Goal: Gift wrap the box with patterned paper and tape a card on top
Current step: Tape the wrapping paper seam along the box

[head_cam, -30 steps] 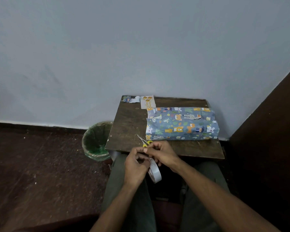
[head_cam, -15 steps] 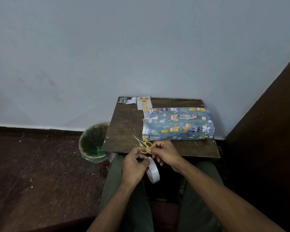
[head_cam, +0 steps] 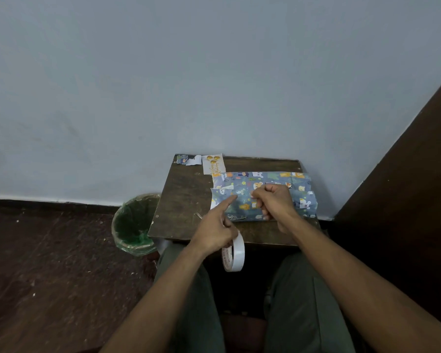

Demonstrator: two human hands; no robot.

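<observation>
Wrapped box [head_cam: 285,182] flat on the small table [head_cam: 186,200], directly under and beyond both hands, long side across. Left hand [head_cam: 215,231] half-closed, index finger out and pressing the paper near the box's left end, the other fingers hooked through the tape roll [head_cam: 233,254] hanging below the table edge. Right hand [head_cam: 275,202] curled into a loose fist over the box's middle, fingertips pinched together; probably on a strip of tape, though too small to tell. Card [head_cam: 213,164] beyond the left hand at the table's far edge, touching the box's far left corner. Scissors [head_cam: 198,215] mostly hidden under the left hand.

Likely light and rigid underneath, with thin, creasing, easily torn paper. Best held by flat pressure on top or by the long edges, never by the loose end flaps. Tape sticky and prone to folding on itself; best kept taut between both hands.
</observation>
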